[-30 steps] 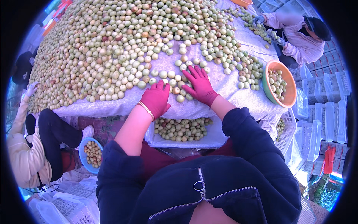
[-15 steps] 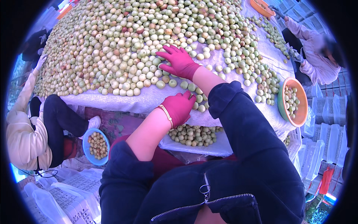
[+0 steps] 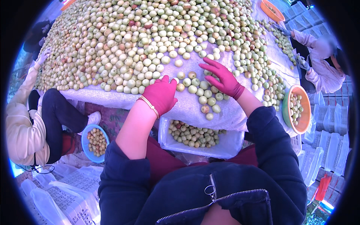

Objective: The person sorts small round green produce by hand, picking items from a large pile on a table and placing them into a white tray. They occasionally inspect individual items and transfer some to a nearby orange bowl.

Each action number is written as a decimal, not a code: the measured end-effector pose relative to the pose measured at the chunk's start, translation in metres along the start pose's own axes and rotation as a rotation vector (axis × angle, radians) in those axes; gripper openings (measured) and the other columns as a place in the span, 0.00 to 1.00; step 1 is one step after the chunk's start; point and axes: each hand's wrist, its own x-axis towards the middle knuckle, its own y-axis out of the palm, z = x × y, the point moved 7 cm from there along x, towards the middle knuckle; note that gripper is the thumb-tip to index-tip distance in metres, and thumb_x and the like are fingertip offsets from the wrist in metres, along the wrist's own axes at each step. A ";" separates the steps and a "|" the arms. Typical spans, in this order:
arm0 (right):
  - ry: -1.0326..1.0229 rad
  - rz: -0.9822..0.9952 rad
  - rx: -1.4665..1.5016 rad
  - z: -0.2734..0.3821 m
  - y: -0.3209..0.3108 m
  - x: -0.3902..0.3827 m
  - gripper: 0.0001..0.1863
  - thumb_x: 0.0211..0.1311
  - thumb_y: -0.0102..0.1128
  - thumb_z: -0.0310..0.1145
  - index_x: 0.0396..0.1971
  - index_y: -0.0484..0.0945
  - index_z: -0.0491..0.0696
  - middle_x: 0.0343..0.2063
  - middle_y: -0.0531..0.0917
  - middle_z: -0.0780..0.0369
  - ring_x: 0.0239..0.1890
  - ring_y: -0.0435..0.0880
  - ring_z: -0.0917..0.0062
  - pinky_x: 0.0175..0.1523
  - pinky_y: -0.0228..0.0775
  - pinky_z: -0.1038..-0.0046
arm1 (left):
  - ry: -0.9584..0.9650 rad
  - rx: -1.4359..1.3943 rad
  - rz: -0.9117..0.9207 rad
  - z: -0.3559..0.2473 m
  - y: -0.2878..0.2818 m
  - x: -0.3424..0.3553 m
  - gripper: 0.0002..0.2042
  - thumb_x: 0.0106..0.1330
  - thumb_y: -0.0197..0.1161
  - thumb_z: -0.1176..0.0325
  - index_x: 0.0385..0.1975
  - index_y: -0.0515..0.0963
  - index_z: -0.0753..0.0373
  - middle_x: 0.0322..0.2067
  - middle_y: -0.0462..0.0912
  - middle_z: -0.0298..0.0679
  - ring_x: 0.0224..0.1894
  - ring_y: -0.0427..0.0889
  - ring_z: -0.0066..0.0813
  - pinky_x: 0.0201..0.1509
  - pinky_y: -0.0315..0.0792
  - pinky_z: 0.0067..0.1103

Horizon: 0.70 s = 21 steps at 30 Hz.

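A big heap of small round green fruits, jujube-like and some blushed red, covers the pale cloth on the table. My left hand, in a pink glove, lies at the heap's near edge, its fingertips beside a few fruits and its thumb apart. To its right, my pink-gloved right hand has its fingers spread over the cloth. Between the two hands sits a loose cluster of fruits. Below the table edge, in front of me, a lined crate holds more fruits.
An orange-and-green basket of fruit stands at the table's right edge, and an orange basin farther back. At left, a blue basin with brownish fruits sits near a seated person. Another person works at right. Stacked crates line the right side.
My hands have moved apart: the left up and leftward to the heap's edge, the right rightward and down. Several fruits are now spread between them, and more of the lined crate shows.
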 end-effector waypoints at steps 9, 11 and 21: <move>0.074 0.030 -0.368 -0.037 0.031 0.020 0.29 0.68 0.57 0.50 0.66 0.70 0.57 0.67 0.69 0.55 0.72 0.59 0.51 0.74 0.52 0.52 | -0.043 -0.024 -0.041 0.013 0.011 0.018 0.36 0.59 0.71 0.56 0.66 0.63 0.59 0.64 0.66 0.56 0.57 0.79 0.52 0.55 0.78 0.38; -0.024 0.141 -0.350 -0.007 0.045 0.003 0.27 0.69 0.56 0.49 0.65 0.71 0.56 0.66 0.70 0.56 0.72 0.60 0.53 0.75 0.51 0.52 | -0.075 -0.062 -0.051 0.021 0.014 0.025 0.36 0.59 0.72 0.57 0.65 0.63 0.59 0.62 0.68 0.56 0.56 0.79 0.52 0.52 0.79 0.38; 0.392 -0.273 0.051 -0.017 -0.014 -0.085 0.25 0.63 0.63 0.40 0.60 0.77 0.54 0.63 0.72 0.51 0.65 0.72 0.57 0.66 0.67 0.62 | 0.021 -0.114 -0.027 0.006 0.031 0.037 0.35 0.56 0.73 0.55 0.61 0.65 0.58 0.53 0.74 0.55 0.50 0.82 0.51 0.48 0.79 0.37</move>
